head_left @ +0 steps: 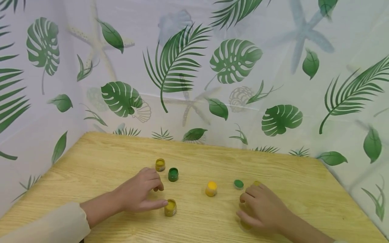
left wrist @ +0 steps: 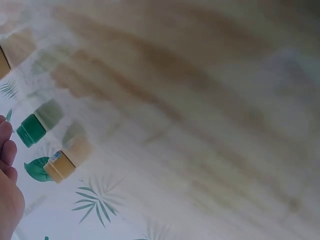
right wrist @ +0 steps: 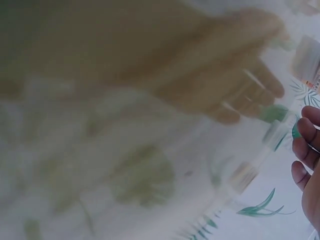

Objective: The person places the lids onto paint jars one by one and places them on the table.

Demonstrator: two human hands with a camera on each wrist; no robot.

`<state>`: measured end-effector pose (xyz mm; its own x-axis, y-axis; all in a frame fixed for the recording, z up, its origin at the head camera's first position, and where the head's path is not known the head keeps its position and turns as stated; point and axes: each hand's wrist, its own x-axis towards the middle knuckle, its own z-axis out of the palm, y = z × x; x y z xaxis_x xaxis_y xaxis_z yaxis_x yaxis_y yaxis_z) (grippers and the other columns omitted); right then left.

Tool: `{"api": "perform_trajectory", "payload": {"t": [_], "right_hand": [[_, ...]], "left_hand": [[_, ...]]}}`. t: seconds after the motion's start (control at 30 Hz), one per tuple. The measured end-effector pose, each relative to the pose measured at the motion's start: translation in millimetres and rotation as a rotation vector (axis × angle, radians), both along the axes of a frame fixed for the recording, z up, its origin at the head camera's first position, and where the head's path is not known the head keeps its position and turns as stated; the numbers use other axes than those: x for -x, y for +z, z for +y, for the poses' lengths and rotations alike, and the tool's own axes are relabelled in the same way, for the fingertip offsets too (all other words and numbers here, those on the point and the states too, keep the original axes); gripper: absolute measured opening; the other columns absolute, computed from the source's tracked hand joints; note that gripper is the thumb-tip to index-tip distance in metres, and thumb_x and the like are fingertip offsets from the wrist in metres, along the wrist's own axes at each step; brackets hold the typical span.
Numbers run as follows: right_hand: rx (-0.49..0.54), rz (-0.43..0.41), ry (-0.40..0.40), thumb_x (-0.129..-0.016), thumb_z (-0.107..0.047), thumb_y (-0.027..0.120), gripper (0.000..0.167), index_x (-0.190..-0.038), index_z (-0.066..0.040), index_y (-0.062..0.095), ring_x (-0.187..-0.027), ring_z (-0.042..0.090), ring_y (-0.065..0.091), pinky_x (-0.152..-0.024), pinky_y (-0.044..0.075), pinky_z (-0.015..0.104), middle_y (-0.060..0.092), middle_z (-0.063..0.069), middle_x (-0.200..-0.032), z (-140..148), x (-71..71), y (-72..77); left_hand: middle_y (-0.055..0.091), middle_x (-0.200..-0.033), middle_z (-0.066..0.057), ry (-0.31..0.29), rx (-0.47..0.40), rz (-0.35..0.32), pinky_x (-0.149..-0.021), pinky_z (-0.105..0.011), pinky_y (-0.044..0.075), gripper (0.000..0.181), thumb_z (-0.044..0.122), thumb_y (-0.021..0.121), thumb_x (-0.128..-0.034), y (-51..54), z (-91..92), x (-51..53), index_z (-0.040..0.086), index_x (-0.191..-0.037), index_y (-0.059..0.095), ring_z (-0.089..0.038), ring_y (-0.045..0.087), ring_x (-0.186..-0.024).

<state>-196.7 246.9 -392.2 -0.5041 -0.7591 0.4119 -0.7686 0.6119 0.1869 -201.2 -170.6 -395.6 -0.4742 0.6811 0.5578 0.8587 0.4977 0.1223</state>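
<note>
In the head view my left hand (head_left: 138, 192) is on the table with bent fingers, its thumb tip against the rim of an open yellow jar (head_left: 171, 209). Another yellow jar (head_left: 160, 165) and a green jar (head_left: 173, 174) stand uncapped beyond its fingers. My right hand (head_left: 265, 207), fingers bent and apart from the thumb, hovers over a pale round lid (head_left: 245, 226), mostly hidden. I cannot tell whether it touches that lid. The left wrist view shows the left fingers (left wrist: 7, 150) near the green jar (left wrist: 31, 131). The right fingers (right wrist: 306, 142) appear in the right wrist view, apparently holding nothing.
Between the hands stands a bright yellow jar (head_left: 211, 189). A green lid (head_left: 238, 184) lies to its right, with a yellow lid (head_left: 256, 183) partly behind my right hand. A leaf-patterned sheet (head_left: 194, 101) hangs behind the wooden table (head_left: 106, 148).
</note>
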Motion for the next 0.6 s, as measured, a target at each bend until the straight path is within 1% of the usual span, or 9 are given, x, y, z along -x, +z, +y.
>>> {"api": "perform_trajectory", "payload": {"t": [0.07,0.1,0.17,0.23,0.3,0.37,0.47,0.53,0.6], "right_hand": [[0.022,-0.006,0.053,-0.084,-0.042,0.071,0.021,-0.087,-0.023,0.065,-0.072,-0.002,0.037,-0.065,0.035,0.021,0.051,-0.016,-0.081,6.3,-2.3,-1.8],[0.028,-0.015,0.08,-0.083,-0.043,0.072,0.022,-0.089,-0.023,0.065,-0.073,-0.003,0.036,-0.066,0.036,0.019,0.05,-0.017,-0.082,9.6,-3.6,-2.1],[0.028,-0.047,0.143,-0.083,-0.043,0.073,0.025,-0.096,-0.024,0.065,-0.076,-0.004,0.037,-0.068,0.037,0.018,0.05,-0.018,-0.087,16.2,-5.6,-2.3],[0.003,-0.093,0.183,-0.083,-0.045,0.073,0.031,-0.104,-0.024,0.063,-0.081,-0.004,0.041,-0.071,0.041,0.019,0.051,-0.018,-0.094,21.7,-7.9,-1.6],[-0.025,-0.14,0.181,-0.084,-0.046,0.073,0.036,-0.111,-0.025,0.062,-0.087,-0.003,0.044,-0.077,0.044,0.021,0.051,-0.02,-0.1,25.9,-10.1,-1.5],[-0.036,-0.155,0.177,-0.084,-0.047,0.073,0.039,-0.114,-0.026,0.06,-0.09,-0.003,0.045,-0.08,0.044,0.02,0.051,-0.02,-0.104,28.8,-10.4,-2.9],[-0.01,-0.149,0.192,-0.083,-0.047,0.074,0.039,-0.113,-0.025,0.06,-0.091,-0.004,0.045,-0.082,0.041,0.017,0.051,-0.019,-0.105,30.8,-7.9,-5.9],[0.012,-0.131,0.226,-0.082,-0.046,0.074,0.039,-0.111,-0.024,0.06,-0.089,-0.003,0.044,-0.082,0.039,0.015,0.05,-0.018,-0.104,31.4,-4.9,-7.6],[0.025,-0.131,0.251,-0.082,-0.046,0.074,0.037,-0.11,-0.024,0.06,-0.088,-0.003,0.042,-0.08,0.038,0.015,0.049,-0.017,-0.102,30.6,-2.7,-8.3]], "left_hand": [[0.056,-0.078,0.009,0.006,0.008,-0.016,-0.083,-0.033,0.042,0.038,0.052,0.059,-0.0942,-0.7,-3.4,-2.4,0.015,-0.086,0.066,-0.003,0.044,-0.078],[0.055,-0.078,0.009,0.007,0.014,-0.023,-0.083,-0.033,0.041,0.038,0.052,0.06,-0.0934,-1.1,-4.9,-3.3,0.015,-0.086,0.066,-0.003,0.044,-0.077],[0.055,-0.078,0.01,0.013,0.026,-0.05,-0.082,-0.032,0.041,0.038,0.054,0.062,-0.0913,-2.1,-7.1,-5.6,0.016,-0.088,0.066,-0.002,0.042,-0.077],[0.055,-0.08,0.011,0.024,0.035,-0.08,-0.083,-0.032,0.04,0.039,0.056,0.065,-0.0884,-3.8,-8.2,-7.5,0.017,-0.09,0.066,-0.001,0.042,-0.078],[0.054,-0.081,0.011,0.033,0.042,-0.109,-0.084,-0.033,0.04,0.04,0.057,0.068,-0.0856,-5.0,-8.7,-9.1,0.018,-0.093,0.066,-0.001,0.042,-0.08],[0.055,-0.083,0.012,0.034,0.044,-0.123,-0.084,-0.032,0.04,0.041,0.057,0.071,-0.0833,-6.4,-8.1,-9.5,0.018,-0.095,0.066,-0.001,0.043,-0.081],[0.055,-0.085,0.012,0.019,0.051,-0.142,-0.086,-0.032,0.04,0.04,0.053,0.074,-0.0816,-7.3,-6.8,-8.7,0.017,-0.098,0.066,-0.002,0.043,-0.082],[0.056,-0.087,0.012,0.013,0.062,-0.155,-0.086,-0.031,0.039,0.039,0.051,0.075,-0.0811,-7.7,-5.8,-7.8,0.017,-0.1,0.066,-0.002,0.044,-0.083],[0.056,-0.088,0.013,0.018,0.076,-0.177,-0.087,-0.031,0.039,0.038,0.048,0.076,-0.0805,-7.7,-5.2,-7.3,0.018,-0.101,0.066,-0.001,0.044,-0.083]]}}
